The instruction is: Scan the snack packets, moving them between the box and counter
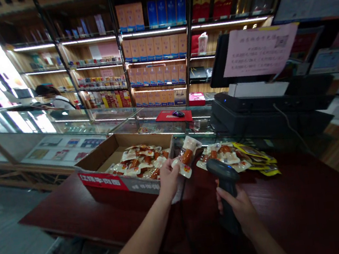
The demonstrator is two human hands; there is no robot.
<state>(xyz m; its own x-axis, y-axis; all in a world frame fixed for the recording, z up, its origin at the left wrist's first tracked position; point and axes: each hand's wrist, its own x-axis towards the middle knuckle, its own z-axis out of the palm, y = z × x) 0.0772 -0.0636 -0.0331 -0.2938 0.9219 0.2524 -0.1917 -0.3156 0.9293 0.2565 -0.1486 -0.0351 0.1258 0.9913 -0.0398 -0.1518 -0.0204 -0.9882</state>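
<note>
My left hand (169,179) is closed on the lower end of a clear vacuum-sealed snack pack (187,155) with a brown sausage-like piece inside. It holds the pack up just right of a cardboard box (101,184), which contains several similar packs (136,161). In my right hand (237,206) is a dark handheld barcode scanner (223,172), gripped by its handle with its head tilted up toward the left. Behind the scanner lies a pile of sealed packs (224,152), with yellow packets (260,162) at its right side.
All this stands on a dark red table (131,211). Glass display counters (101,122) run behind it. A black printer (268,108) and a monitor with a pink notice (260,52) stand at the right. A red mat (168,116) bears a mouse (178,113). Another person (57,99) is far left.
</note>
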